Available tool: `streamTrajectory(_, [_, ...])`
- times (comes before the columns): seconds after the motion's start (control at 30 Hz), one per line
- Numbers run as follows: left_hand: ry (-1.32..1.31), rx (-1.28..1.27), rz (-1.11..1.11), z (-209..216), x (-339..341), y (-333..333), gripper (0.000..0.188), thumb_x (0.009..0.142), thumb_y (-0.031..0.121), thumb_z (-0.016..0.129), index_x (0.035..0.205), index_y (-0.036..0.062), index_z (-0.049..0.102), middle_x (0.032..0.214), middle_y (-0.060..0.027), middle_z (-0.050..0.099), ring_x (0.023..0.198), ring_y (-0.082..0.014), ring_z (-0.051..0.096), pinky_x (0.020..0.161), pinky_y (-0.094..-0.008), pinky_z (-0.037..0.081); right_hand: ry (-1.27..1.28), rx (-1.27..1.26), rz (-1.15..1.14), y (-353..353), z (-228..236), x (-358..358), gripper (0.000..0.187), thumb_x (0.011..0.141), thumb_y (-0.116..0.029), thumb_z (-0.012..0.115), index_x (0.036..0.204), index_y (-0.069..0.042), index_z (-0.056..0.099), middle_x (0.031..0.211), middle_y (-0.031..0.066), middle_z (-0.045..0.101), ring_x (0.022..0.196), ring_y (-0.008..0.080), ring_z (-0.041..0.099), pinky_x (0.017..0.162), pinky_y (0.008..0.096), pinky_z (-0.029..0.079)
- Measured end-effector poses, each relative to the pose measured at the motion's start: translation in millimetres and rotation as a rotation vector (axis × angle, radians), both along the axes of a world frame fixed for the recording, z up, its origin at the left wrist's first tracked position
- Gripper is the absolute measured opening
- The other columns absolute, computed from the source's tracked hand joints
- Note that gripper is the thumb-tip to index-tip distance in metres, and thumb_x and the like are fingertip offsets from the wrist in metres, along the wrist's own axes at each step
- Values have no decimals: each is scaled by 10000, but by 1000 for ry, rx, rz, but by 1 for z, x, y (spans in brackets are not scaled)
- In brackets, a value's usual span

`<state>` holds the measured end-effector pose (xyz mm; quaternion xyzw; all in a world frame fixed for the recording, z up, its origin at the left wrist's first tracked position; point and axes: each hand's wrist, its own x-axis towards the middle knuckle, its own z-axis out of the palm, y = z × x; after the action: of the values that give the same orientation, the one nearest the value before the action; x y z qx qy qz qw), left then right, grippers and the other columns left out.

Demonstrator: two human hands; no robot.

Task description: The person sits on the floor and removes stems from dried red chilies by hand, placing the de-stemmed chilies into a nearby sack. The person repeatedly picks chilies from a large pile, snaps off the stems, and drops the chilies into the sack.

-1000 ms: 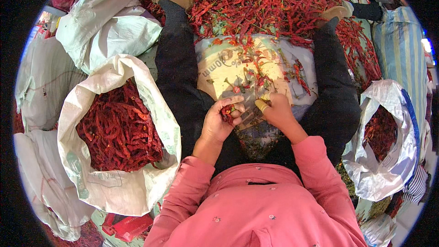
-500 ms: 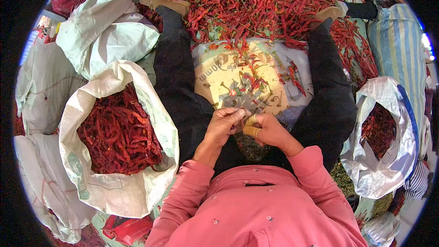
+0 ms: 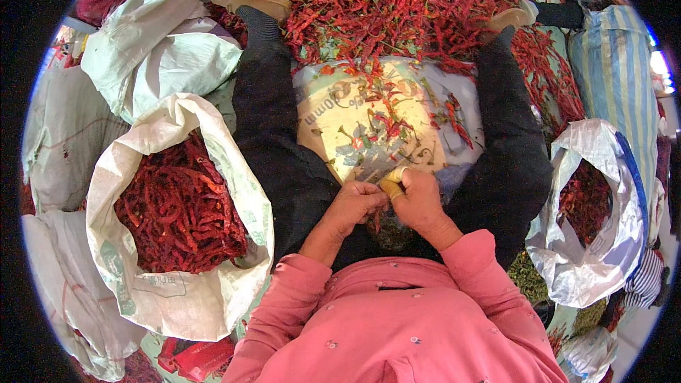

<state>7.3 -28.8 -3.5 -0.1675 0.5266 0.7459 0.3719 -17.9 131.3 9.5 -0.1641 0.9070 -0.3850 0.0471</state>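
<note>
My left hand (image 3: 355,206) and my right hand (image 3: 418,202) meet over my lap, fingers closed in pinches almost touching. Below the left fingertips hangs a dark red dried chili pepper (image 3: 377,223), partly hidden by the hand. Yellow tape wraps the right thumb and a finger; what that pinch holds is hidden. Just beyond my hands, a clear plastic sheet over a tan printed board (image 3: 323,124) lies between my legs, strewn with green stems and red chili bits (image 3: 386,124).
A large heap of red chilies (image 3: 397,7) spreads beyond my feet. At my left stands an open white sack (image 3: 245,241) of dried chilies; another open sack (image 3: 589,276) is at right. Full sacks (image 3: 71,135) line the left side, and a blue-striped sack (image 3: 613,71) stands far right.
Both hands have shifted slightly toward me. My right hand has turned more upright, its taped fingers now pointing forward and left. A reddish chili now shows below the left fingertips.
</note>
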Motion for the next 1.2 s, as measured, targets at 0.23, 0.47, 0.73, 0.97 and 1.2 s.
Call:
streamTrajectory(0.23, [140, 125, -195, 15, 8, 2, 202, 765, 188, 600, 632, 37, 593, 512, 12, 504, 367, -61, 382, 335, -199, 278, 89, 330, -96, 4, 7, 0, 83, 700, -94, 590, 748, -32, 564, 727, 168, 586, 673, 376, 577, 589, 451, 461])
streamTrajectory(0.47, [-6, 268, 299, 7, 7, -1, 140, 798, 173, 628, 719, 88, 550, 572, 39, 443, 445, -49, 367, 378, -188, 267, 24, 147, 118, 27, 19, -20, 133, 741, -128, 572, 799, -11, 549, 778, 181, 584, 720, 410, 563, 670, 460, 453])
streamTrajectory(0.73, [775, -1017, 205, -13, -63, 15, 170, 772, 178, 654, 751, 29, 576, 591, -78, 576, 532, -241, 564, 514, -332, 452, 35, 455, 47, -1, -10, -39, 124, 669, -79, 577, 774, -15, 563, 780, 178, 595, 725, 376, 590, 647, 457, 479])
streamTrajectory(0.97, [881, -1181, 117, -30, -65, 21, 151, 787, 196, 607, 817, 47, 607, 635, -145, 597, 589, -321, 589, 555, -391, 468, -23, 295, 18, 9, -5, -23, 147, 663, -66, 609, 788, 0, 570, 771, 179, 603, 700, 369, 591, 624, 438, 481])
streamTrajectory(1.2, [177, -15, 533, -1, -33, 20, 141, 845, 192, 529, 780, 68, 546, 569, 27, 421, 432, -81, 359, 374, -229, 276, -203, -349, -245, 15, 14, -34, 115, 711, -42, 654, 807, -4, 602, 712, 153, 606, 686, 299, 607, 599, 352, 474])
